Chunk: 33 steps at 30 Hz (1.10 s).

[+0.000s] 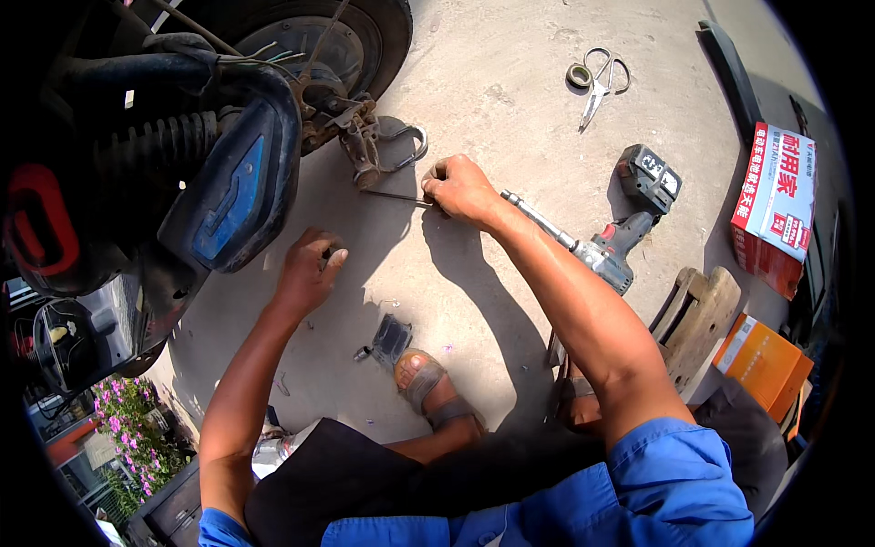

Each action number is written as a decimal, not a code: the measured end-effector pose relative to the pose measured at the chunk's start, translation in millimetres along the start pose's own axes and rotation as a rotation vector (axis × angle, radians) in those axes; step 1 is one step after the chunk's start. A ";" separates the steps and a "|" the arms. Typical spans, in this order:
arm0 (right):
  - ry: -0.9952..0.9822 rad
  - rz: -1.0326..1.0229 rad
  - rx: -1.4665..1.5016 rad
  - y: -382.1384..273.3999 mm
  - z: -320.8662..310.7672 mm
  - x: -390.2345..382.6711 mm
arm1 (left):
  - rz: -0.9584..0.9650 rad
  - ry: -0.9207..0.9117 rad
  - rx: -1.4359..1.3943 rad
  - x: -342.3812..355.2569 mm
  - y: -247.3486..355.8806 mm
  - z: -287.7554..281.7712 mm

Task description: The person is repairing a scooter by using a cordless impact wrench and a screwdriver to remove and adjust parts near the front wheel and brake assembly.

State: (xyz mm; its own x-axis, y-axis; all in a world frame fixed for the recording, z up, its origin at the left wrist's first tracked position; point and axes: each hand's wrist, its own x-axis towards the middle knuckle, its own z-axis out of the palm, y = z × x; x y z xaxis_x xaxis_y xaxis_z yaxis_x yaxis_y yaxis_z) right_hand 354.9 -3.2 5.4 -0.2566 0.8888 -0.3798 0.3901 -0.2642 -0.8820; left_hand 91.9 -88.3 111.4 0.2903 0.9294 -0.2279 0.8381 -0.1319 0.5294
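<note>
My right hand [460,190] is closed around one end of a thin dark metal rod [394,195]. The rod's free tip points left, just under a rusty bracket [363,150] with a curved metal bar, by the wheel of a scooter [237,191]. My left hand [310,269] hangs in the air right of the scooter's blue and black side cover, its fingers curled toward the thumb. Whatever it may hold is hidden. Right of my right hand, a cordless power tool [612,251] with a long silver shaft lies on the ground.
Scissors [597,96] and a roll of tape [578,76] lie at the far right. A red and white carton [775,191], an orange box [764,365] and a wooden stool [700,328] stand at the right. A flat black part [392,337] lies by my foot. Pink flowers [128,428] grow at left.
</note>
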 end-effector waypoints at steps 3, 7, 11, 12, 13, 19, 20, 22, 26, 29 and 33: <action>0.031 0.086 0.103 -4.8 -25.3 0.6 | -0.065 -0.153 -0.011 -15.7 -0.1 25.5; -0.053 0.062 0.023 -4.9 -34.9 0.1 | -0.096 -0.370 0.044 -38.8 -3.1 57.8; -0.217 -0.117 -0.357 -3.6 -10.1 -10.6 | -0.069 -0.510 0.101 -55.8 -3.7 73.7; -0.272 -0.085 -0.331 -1.2 -1.5 -14.8 | -0.060 -0.548 0.097 -56.8 2.4 73.9; -0.326 -0.053 -0.332 -0.2 8.0 -19.0 | -0.050 -0.586 0.094 -57.0 9.7 73.1; -0.410 -0.190 -0.444 3.8 57.9 -37.9 | 0.144 -0.566 0.162 -76.6 2.4 85.2; -0.418 -0.191 -0.422 5.4 63.4 -38.9 | 0.125 -0.558 0.139 -79.0 -0.2 85.3; -0.427 -0.196 -0.393 3.0 67.9 -38.3 | 0.077 -0.539 0.092 -79.4 -4.9 85.5; -0.407 -0.164 -0.369 -3.6 68.5 -36.7 | -0.037 -0.479 -0.043 -79.3 -16.6 75.2; -0.407 -0.157 -0.390 -12.3 65.2 -34.6 | -0.096 -0.404 -0.178 -72.4 -30.6 63.4; -0.420 -0.193 -0.454 -15.8 70.9 -36.0 | -0.229 -0.392 -0.225 -61.1 -36.4 34.8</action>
State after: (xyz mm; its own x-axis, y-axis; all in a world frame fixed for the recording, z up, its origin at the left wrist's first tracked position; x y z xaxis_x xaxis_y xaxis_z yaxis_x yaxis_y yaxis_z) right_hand 295.3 -57.6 13.3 -0.6478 0.6578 -0.3842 0.6137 0.1518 -0.7748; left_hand 59.7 -152.3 77.7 0.2990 0.7206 -0.6256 0.7925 0.1776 0.5834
